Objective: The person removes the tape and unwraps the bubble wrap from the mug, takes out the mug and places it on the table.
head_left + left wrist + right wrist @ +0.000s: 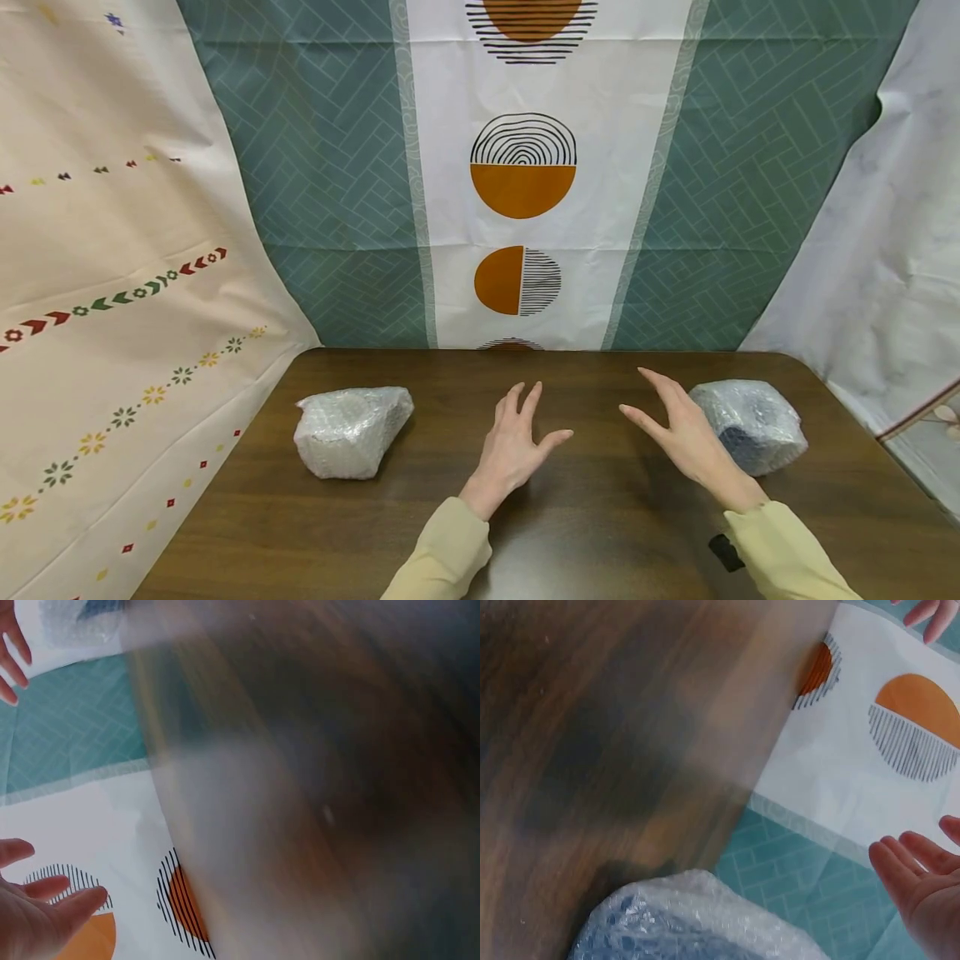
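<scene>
Both hands hover above the brown table, holding nothing. In the head view my left hand point(512, 450) is near the middle, fingers spread and thumb pointing right. Facing it, my right hand point(686, 433) has its fingers extended toward the upper left. Close beside the right hand sits a bubble-wrapped bundle point(753, 425) with something dark blue inside; it also shows at the bottom of the right wrist view point(697, 922). A second bubble-wrapped bundle point(348, 433), whitish, lies well to the left of the left hand. The wrapping hides what each contains.
The brown wooden table point(300, 533) ends at a hanging cloth point(615, 167) with orange half-circles and teal side panels. A cream patterned cloth point(135, 275) hangs at the left, a white one point(900, 208) at the right. A small black object point(725, 552) is by the right sleeve.
</scene>
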{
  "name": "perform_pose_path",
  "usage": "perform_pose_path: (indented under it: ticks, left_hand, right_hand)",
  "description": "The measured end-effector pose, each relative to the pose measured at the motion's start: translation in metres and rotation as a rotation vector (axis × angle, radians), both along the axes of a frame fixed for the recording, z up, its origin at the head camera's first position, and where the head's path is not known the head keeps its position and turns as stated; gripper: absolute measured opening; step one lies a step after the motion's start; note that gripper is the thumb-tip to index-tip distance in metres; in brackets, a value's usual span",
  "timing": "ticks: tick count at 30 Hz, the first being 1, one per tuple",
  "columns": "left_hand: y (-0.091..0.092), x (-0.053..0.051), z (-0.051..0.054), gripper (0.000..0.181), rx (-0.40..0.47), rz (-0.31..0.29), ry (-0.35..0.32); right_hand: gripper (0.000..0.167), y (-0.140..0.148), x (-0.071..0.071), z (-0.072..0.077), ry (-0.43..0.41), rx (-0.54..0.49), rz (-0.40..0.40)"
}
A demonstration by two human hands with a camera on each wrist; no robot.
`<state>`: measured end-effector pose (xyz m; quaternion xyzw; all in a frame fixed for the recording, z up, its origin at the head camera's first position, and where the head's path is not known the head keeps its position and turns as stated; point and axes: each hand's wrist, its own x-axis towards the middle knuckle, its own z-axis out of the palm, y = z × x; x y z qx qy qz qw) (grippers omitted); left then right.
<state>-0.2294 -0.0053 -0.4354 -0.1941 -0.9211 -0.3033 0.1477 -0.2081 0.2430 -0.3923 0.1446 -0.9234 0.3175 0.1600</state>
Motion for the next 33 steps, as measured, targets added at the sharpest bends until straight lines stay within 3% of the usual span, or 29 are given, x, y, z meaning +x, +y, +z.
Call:
perform_pose_path:
  ticks: [8, 23, 30, 33]
  left_hand:
    - [0.011, 0.002, 0.001, 0.073, 0.064, -0.046, 0.092]
    - [0.041, 0.002, 0.002, 0.063, 0.106, -0.103, 0.092]
    - [0.056, 0.006, 0.000, 0.056, 0.116, -0.161, 0.085]
    - [0.062, 0.007, -0.001, 0.047, 0.120, -0.183, 0.097]
  right_hand:
    - [0.063, 0.012, 0.004, 0.007, 0.066, -0.031, -0.012]
    - [0.056, 0.049, 0.013, 0.024, 0.113, -0.099, -0.037]
    - [0.043, 0.069, 0.018, 0.027, 0.189, -0.080, -0.152]
    - [0.037, 0.079, 0.019, 0.027, 0.220, -0.122, -0.198]
